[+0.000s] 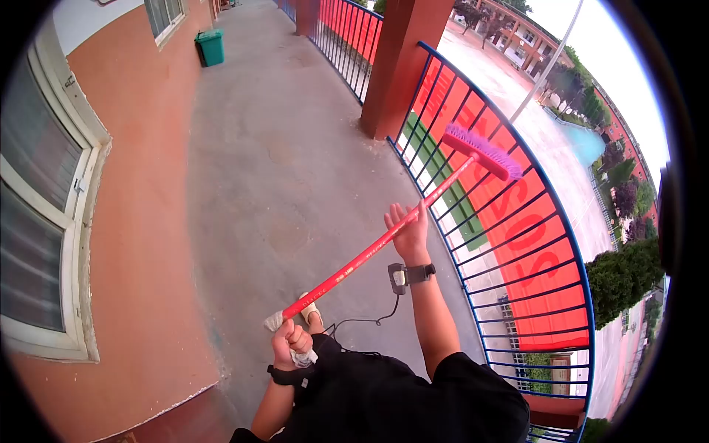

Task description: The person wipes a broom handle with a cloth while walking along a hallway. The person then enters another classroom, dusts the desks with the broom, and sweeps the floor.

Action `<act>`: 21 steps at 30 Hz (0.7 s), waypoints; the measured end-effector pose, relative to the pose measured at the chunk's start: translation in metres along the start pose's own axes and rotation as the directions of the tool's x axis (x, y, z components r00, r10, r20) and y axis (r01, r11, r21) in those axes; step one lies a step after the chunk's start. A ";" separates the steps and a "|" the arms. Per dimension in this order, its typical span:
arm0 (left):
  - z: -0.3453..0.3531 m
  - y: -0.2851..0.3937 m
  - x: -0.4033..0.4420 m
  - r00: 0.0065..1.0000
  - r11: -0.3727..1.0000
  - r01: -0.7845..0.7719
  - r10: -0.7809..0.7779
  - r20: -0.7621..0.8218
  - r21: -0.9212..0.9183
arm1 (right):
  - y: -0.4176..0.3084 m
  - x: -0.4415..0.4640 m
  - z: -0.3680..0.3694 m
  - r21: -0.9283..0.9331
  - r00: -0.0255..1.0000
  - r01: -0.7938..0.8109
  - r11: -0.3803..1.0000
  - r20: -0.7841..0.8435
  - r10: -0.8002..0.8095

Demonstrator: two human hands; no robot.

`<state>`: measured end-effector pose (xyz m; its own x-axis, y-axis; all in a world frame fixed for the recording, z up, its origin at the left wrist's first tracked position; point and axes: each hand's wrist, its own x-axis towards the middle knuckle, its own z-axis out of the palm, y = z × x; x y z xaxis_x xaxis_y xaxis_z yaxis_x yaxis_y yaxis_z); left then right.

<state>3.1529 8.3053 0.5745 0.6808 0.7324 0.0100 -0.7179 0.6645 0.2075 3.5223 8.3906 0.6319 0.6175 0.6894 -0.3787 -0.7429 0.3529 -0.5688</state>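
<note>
A broom with a red handle (pixel 354 263) runs diagonally across the view, its pink-purple bristle head (pixel 484 153) raised in front of the railing. The handle lies across the palm of my right hand (pixel 408 235), whose fingers show loosely curled beside it. My left hand (pixel 290 341) is closed in a fist just below the handle's whitish, wrapped lower end (pixel 274 320), thumb against the handle. White crumpled material (pixel 303 358) pokes out under its fingers. A small device is strapped to my right wrist (pixel 399 278), with a black cable hanging from it.
A blue metal railing (pixel 550 173) with a red banner (pixel 521 244) behind it curves along the right, next to a reddish-brown pillar (pixel 402 70). On the left are an orange wall (pixel 151 184) and windows (pixel 44 207). A green bin (pixel 211 48) stands farther down the concrete walkway (pixel 258 148).
</note>
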 end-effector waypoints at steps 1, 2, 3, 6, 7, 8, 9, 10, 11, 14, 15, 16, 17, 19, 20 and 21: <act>-0.001 0.027 0.036 1.000 0.999 0.014 -0.013 -0.029 0.030 | 0.014 0.042 0.012 -0.011 0.998 -0.043 0.999 -0.048 0.042; -0.002 0.051 0.071 0.998 0.998 0.023 -0.020 -0.063 0.051 | 0.032 0.087 0.013 -0.030 0.991 -0.091 0.995 -0.099 0.088; 0.000 0.066 0.097 0.994 0.998 0.026 -0.020 -0.109 0.060 | 0.043 0.118 0.019 -0.060 0.978 -0.149 0.987 -0.157 0.138; 0.015 0.131 0.173 0.991 0.992 0.037 -0.021 -0.133 0.119 | 0.092 0.175 0.068 -0.301 0.932 -0.355 0.885 -0.191 0.309; 0.015 0.152 0.202 0.979 0.991 0.024 0.004 -0.205 0.134 | 0.114 0.199 0.078 -0.356 0.905 -0.426 0.832 -0.185 0.384; 0.017 0.175 0.230 0.981 0.990 0.038 -0.011 -0.191 0.136 | 0.134 0.211 0.105 -0.401 0.890 -0.457 0.794 -0.218 0.401; 0.017 0.193 0.257 0.969 0.988 0.046 -0.008 -0.247 0.149 | 0.153 0.221 0.131 -0.368 0.855 -0.518 0.772 -0.204 0.476; 0.017 0.209 0.285 0.953 0.986 0.051 -0.001 -0.302 0.158 | 0.172 0.237 0.155 -0.340 0.815 -0.577 0.743 -0.186 0.548; 0.019 0.226 0.315 0.933 0.984 0.058 0.006 -0.360 0.167 | 0.190 0.255 0.177 -0.309 0.768 -0.637 0.706 -0.168 0.619; 0.014 0.274 0.416 0.930 0.977 0.072 0.008 -0.368 0.203 | 0.273 0.364 0.208 -0.073 0.733 -0.681 0.729 -0.064 0.678; 0.013 0.292 0.452 0.938 0.970 0.070 0.015 -0.346 0.232 | 0.293 0.393 0.233 -0.036 0.743 -0.668 0.743 -0.086 0.664; 0.015 0.305 0.485 0.937 0.963 0.096 -0.003 -0.349 0.251 | 0.310 0.421 0.260 -0.003 0.753 -0.654 0.757 -0.103 0.650; 0.027 0.320 0.520 0.937 0.954 0.126 -0.024 -0.349 0.271 | 0.322 0.446 0.294 0.032 0.765 -0.634 0.773 -0.120 0.633; 0.039 0.351 0.579 0.958 0.942 0.147 -0.060 -0.280 0.301 | 0.351 0.491 0.343 0.167 0.704 -0.696 0.698 -0.035 0.710; 0.040 0.370 0.603 0.966 0.943 0.143 -0.067 -0.249 0.301 | 0.364 0.515 0.371 0.186 0.666 -0.739 0.648 0.057 0.743; 0.046 0.388 0.629 0.977 0.945 0.125 -0.064 -0.204 0.302 | 0.371 0.535 0.407 0.186 0.624 -0.780 0.597 0.157 0.766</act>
<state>3.3091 9.0168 0.7060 0.6814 0.7030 -0.2035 -0.5491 0.6750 0.4928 3.4722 9.1479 0.5148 -0.2243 0.7995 -0.5572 -0.9736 -0.2092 0.0918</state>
